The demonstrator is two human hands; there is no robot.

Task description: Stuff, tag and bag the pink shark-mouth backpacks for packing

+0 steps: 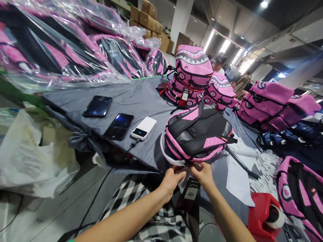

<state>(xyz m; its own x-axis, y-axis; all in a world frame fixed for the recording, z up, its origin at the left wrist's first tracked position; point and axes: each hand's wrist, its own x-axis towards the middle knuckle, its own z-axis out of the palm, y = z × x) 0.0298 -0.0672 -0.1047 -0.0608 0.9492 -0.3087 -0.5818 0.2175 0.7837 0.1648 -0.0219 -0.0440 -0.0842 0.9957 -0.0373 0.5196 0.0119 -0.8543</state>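
The left hand [169, 184] and right hand [205, 175] pinch the black-and-pink backpack [211, 121] at its near edge, fingertips partly hidden; it lies by the surface [141, 94] edge; two dark-screened devices [98, 106] [119, 126] and one white power bank [144, 127] sit leftward, bare room beyond; a pink-edged backpack [300, 188] is cut off rightward.

Just beyond the left hand [170, 184] and right hand [205, 174], a backpack [199, 134] is laid on the table [141, 94]; between the hands, a tag [191, 193] is hung! Farther out, stacked backpacks [193, 72] are seen. Leftward, a power bank [144, 127] and two phones [119, 126] are placed; rightward, paper sheets [239, 183] are spread.
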